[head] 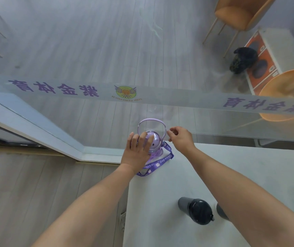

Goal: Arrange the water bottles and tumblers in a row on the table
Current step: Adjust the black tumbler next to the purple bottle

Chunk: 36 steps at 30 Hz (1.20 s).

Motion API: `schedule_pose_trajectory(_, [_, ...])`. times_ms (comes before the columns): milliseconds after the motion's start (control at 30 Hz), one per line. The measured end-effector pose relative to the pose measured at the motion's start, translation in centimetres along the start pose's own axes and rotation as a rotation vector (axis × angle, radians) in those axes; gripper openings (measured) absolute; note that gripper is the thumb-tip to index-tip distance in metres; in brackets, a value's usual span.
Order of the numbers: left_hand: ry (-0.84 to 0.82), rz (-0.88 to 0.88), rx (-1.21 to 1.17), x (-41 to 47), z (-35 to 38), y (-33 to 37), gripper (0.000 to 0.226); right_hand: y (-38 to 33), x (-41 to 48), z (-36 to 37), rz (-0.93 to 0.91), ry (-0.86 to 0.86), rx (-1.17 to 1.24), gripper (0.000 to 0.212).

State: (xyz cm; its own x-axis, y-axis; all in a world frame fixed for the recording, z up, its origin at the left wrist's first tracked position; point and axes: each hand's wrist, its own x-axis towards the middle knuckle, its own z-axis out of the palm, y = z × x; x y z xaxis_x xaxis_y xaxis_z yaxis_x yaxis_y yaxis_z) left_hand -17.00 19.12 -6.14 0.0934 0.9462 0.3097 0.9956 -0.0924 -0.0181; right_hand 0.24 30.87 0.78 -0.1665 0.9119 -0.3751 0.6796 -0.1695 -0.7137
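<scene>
Showing the white table (231,175) with open surface to the right; its left edge and far corner lie close to the purple bottle (152,147), which stands at that corner beside the glass partition (107,107). Dark tumbler (198,211) stands well apart, nearer the viewer. Left hand (139,152) rests flat-fingered on the bottle's lid; right hand (180,138) pinches the carry handle (151,122). Step judged: placing the first bottle; next, the tumbler alongside
</scene>
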Motion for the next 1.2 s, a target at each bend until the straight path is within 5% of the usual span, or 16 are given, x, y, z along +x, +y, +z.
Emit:
schedule_pose_trajectory(100, [-0.053, 0.077, -0.024, -0.3, -2.2, 0.9, 0.071, 0.4, -2.1, -1.9, -0.030, 0.023, -0.092, 0.013])
schedule_pose_trajectory(233, [0.058, 0.271, -0.252, -0.3, -4.9, 3.5, 0.021, 1.0, -6.5, -5.3, -0.079, 0.058, -0.255, 0.016])
schedule_pose_trajectory(333, [0.024, 0.412, -0.428, -0.4, -7.0, 6.3, 0.007, 1.8, -10.5, -8.2, -0.085, 0.005, -0.457, 0.018])
schedule_pose_trajectory(500, [-0.217, 0.518, -0.550, -2.3, -9.6, 10.7, 0.021, 4.8, -16.6, -10.8, -0.021, -0.235, -0.702, 0.021])
schedule_pose_trajectory(667, [-0.512, 0.554, -0.519, -4.5, -10.2, 13.0, 0.058, 8.7, -19.2, -10.9, 0.135, -0.506, -0.838, 0.058])
schedule_pose_trajectory(767, [-0.557, 0.548, -0.515, -5.2, -9.6, 15.0, 0.076, 9.9, -18.8, -11.3, 0.098, -0.597, -0.868, 0.057])
schedule_pose_trajectory(967, [-0.478, 0.443, -0.545, -4.4, -9.1, 18.0, 0.050, 11.1, -16.0, -12.2, -0.061, -0.646, -0.795, 0.051])
schedule_pose_trajectory(1200, [-0.341, 0.162, -0.485, -0.8, -7.3, 18.9, 0.052, 12.5, -11.0, -13.7, -0.116, -0.523, -0.445, 0.043])
